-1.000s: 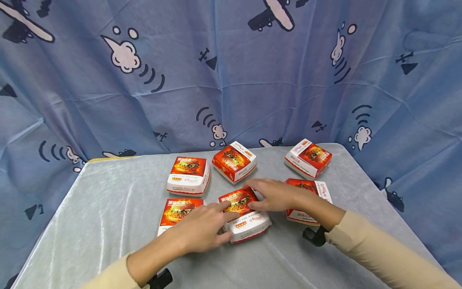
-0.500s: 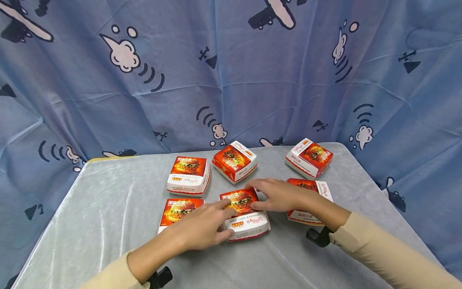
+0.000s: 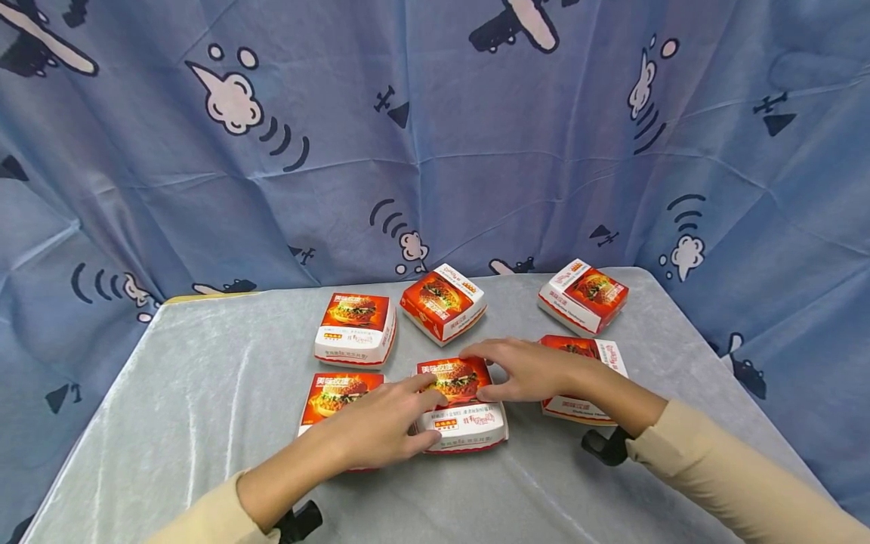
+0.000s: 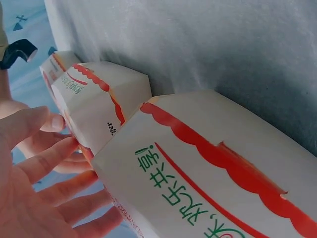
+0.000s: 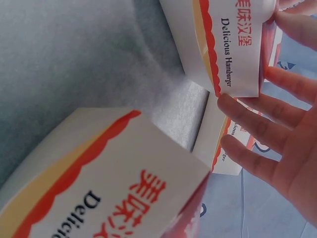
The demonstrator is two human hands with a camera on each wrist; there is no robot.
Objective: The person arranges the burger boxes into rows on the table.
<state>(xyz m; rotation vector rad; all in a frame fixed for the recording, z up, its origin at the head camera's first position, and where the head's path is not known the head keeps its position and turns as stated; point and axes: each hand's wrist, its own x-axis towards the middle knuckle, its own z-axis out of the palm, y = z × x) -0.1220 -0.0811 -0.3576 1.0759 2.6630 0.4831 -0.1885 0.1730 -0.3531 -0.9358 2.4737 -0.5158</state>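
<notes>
Between my hands, a red and white hamburger box (image 3: pixel 469 431) with a burger picture lies on the cloth-covered table. My left hand (image 3: pixel 387 423) rests its fingers over the box's left side, thumb near the front left corner. At its right side is my right hand (image 3: pixel 523 370), with fingertips at the back right corner and thumb on the lid. The left wrist view shows the left fingers (image 4: pixel 74 188) extended, with the worked box (image 4: pixel 104 99) beyond a nearer one. In the right wrist view the right fingers (image 5: pixel 262 119) reach straight to the box's side (image 5: pixel 228 44).
A second hamburger box (image 3: pixel 340 400) lies partly under my left forearm. Behind stand a left box (image 3: pixel 355 332) and a turned middle box (image 3: pixel 442 302). On the right are a back box (image 3: pixel 584 296) and a front box (image 3: pixel 578 408), partly hidden by my right arm. A blue patterned curtain (image 3: pixel 340 151) hangs behind.
The box between my hands has turned slightly clockwise, so its front edge lies more level. My right forearm has shifted a little to the right; the other boxes stay put.
</notes>
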